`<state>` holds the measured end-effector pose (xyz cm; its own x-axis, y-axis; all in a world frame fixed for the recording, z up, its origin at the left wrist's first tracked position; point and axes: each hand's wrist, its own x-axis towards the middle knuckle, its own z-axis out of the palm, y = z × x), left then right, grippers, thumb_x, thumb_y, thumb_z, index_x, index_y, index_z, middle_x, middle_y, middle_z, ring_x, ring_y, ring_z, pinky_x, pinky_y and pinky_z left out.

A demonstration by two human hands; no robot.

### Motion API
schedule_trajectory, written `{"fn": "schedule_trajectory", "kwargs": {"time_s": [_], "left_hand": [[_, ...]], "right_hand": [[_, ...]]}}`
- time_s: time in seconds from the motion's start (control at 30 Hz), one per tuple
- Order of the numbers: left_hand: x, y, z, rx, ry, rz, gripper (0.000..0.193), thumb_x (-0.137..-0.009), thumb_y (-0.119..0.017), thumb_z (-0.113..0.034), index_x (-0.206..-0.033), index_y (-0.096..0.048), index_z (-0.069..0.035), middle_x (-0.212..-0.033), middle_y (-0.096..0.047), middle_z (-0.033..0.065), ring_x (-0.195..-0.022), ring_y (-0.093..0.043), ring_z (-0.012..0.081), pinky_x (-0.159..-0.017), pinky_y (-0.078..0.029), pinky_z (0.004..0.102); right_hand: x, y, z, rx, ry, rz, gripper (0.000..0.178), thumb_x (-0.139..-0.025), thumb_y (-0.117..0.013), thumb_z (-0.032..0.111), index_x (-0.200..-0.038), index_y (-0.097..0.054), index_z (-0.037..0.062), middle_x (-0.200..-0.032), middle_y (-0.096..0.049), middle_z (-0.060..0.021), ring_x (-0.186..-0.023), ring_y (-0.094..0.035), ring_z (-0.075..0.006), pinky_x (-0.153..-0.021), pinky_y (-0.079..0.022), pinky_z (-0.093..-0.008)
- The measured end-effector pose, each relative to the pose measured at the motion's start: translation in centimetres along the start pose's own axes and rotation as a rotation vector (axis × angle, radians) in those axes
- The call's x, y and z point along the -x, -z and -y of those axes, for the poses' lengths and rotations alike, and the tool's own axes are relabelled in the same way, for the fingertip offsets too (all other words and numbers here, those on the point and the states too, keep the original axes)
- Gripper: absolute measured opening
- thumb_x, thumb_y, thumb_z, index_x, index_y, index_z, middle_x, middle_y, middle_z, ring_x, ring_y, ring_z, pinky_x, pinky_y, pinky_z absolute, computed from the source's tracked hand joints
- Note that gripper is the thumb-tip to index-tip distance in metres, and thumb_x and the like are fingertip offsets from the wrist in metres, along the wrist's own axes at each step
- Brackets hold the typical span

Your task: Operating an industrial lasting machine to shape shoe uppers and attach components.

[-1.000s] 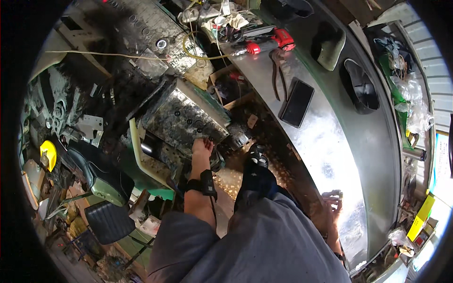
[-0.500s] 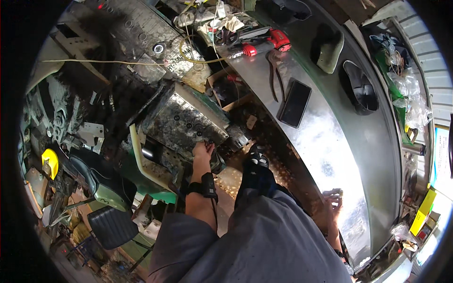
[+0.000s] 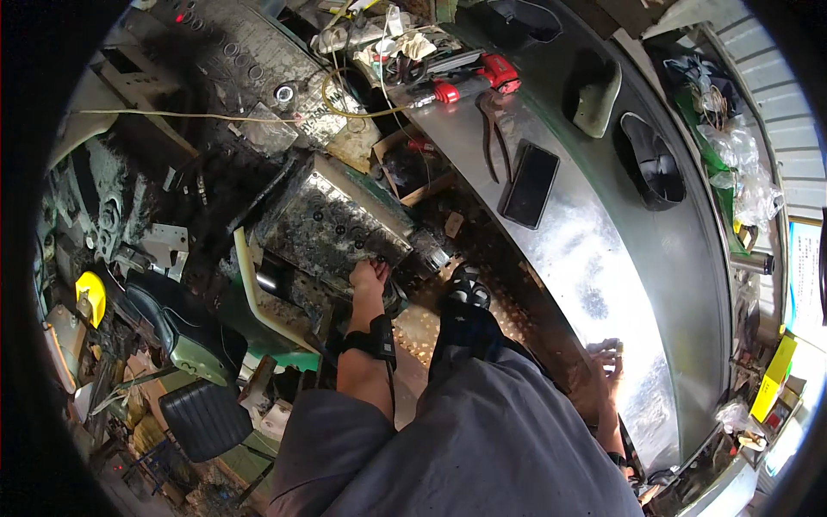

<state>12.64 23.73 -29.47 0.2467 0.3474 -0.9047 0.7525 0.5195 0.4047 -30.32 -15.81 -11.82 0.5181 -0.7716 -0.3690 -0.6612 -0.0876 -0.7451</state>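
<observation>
My left hand (image 3: 369, 274) reaches to the near edge of a worn, greasy metal machine box (image 3: 332, 202). Its fingers are closed at a small black knob (image 3: 382, 258), the nearest in a row of several on the box's top. My right hand (image 3: 611, 372) is at the left edge of a shiny curved metal worktop (image 3: 594, 280), fingers bent round a small greyish-brown piece (image 3: 606, 346). Glare and the piece's small size hide what kind it is. A dark strap with a small box sits on my left forearm.
On the worktop lie a red cordless drill (image 3: 478, 79), pliers (image 3: 491, 142) and a black phone (image 3: 529, 187). Dark moulded shells (image 3: 656, 164) stand farther right. A black saddle-like seat (image 3: 177, 314) is at left. A thin cord (image 3: 215, 115) crosses the machine. My shoe (image 3: 469, 287) is on the littered floor.
The view has shifted slightly, so the worktop things appear a little farther left. Both hands keep nearly the same places and grips.
</observation>
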Motion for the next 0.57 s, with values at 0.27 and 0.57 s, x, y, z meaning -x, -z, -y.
{"fn": "schedule_trajectory", "kwargs": {"time_s": [0.27,0.57], "left_hand": [[1.6,-0.1,0.8,0.152,-0.032,-0.086,0.028,-0.105,-0.047,-0.019,-0.088,-0.053,0.003,-0.077,-0.054,0.0122,-0.069,-0.059,0.0263,-0.076,-0.057,0.0415],[10.8,6.6,1.7,0.016,-0.761,0.041,0.026,-0.097,-0.06,-0.014,-0.119,-0.061,0.0,-0.097,-0.064,0.0096,-0.07,-0.063,0.02,-0.065,-0.054,0.0313]], "right_hand": [[-1.7,0.5,-3.3,-0.063,0.18,-0.011,0.068,-0.093,-0.063,0.009,-0.154,-0.034,0.0057,-0.125,-0.058,-0.0053,-0.104,-0.057,-0.0117,-0.08,-0.047,-0.0217],[-10.4,-2.2,-4.0,-0.124,0.281,0.055,0.07,-0.095,-0.06,0.009,-0.157,-0.028,0.0113,-0.109,-0.065,-0.0102,-0.095,-0.064,-0.0156,-0.075,-0.053,-0.0259]]}}
